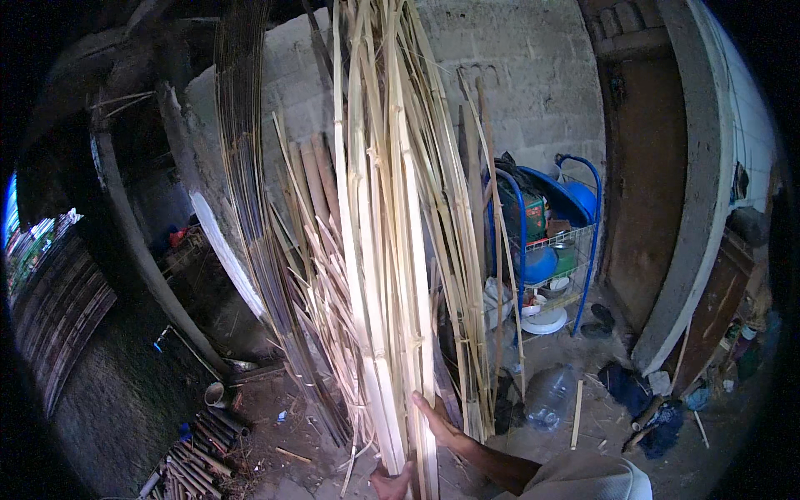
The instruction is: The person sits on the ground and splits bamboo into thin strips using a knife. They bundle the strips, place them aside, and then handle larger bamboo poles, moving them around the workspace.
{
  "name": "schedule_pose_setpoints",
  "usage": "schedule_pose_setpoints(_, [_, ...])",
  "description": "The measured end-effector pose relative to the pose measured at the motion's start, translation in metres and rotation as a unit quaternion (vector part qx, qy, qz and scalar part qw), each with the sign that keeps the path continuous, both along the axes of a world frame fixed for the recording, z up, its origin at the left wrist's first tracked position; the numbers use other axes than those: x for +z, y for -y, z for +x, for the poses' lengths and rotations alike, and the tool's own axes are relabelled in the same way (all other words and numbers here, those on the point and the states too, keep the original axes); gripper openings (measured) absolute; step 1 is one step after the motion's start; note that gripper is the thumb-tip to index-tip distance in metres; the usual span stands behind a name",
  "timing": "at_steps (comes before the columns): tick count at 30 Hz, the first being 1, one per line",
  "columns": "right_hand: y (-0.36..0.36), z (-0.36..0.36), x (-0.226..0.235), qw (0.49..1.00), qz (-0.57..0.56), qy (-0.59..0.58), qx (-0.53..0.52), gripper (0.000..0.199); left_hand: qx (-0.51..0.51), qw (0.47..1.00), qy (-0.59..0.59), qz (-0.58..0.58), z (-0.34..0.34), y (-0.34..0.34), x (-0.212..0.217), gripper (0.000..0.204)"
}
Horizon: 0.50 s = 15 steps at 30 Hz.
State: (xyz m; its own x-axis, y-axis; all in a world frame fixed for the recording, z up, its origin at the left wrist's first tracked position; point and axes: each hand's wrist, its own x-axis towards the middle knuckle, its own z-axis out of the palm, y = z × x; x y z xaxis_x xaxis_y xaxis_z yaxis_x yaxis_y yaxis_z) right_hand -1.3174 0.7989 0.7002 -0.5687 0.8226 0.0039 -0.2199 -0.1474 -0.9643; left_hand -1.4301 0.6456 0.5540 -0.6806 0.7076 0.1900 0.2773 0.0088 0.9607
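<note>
A tall bunch of pale split bamboo strips (pixel 377 250) stands upright in front of me, its upper ends running out of view at the top. My right hand (pixel 438 425) is closed round the right edge of the strips low down; its thumb shows and the other fingers are hidden behind them. Lower and to the left, my left hand (pixel 392 482) grips the same strips near the bottom of the picture, partly cut off by the edge. More bamboo strips (pixel 446 250) lean against the wall just behind and to the right.
Dark thin rods (pixel 250 192) and thin pale strips (pixel 329 292) lean to the left. At right are a blue-framed rack (pixel 595 242) with basins, a clear plastic bottle (pixel 550 398) and a brown door (pixel 643 175). Cut bamboo pieces (pixel 196 467) lie at the lower left.
</note>
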Motion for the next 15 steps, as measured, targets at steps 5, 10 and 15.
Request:
schedule_pose_setpoints(5, [0.028,0.012,0.034,0.994,0.013,0.087,0.065,0.094,-0.003,1.0,0.027,-0.012,-0.001,0.045,-0.001,0.048])
schedule_pose_setpoints(10, [0.018,0.019,0.001,0.997,0.073,0.032,0.013,0.09,-0.038,0.998,0.058,0.008,0.026,0.024,0.062,0.051])
schedule_pose_setpoints(15, [-0.041,-0.033,-0.015,0.989,0.049,0.115,0.075,0.107,0.009,1.0,-0.007,-0.027,0.001,-0.012,0.092,0.051])
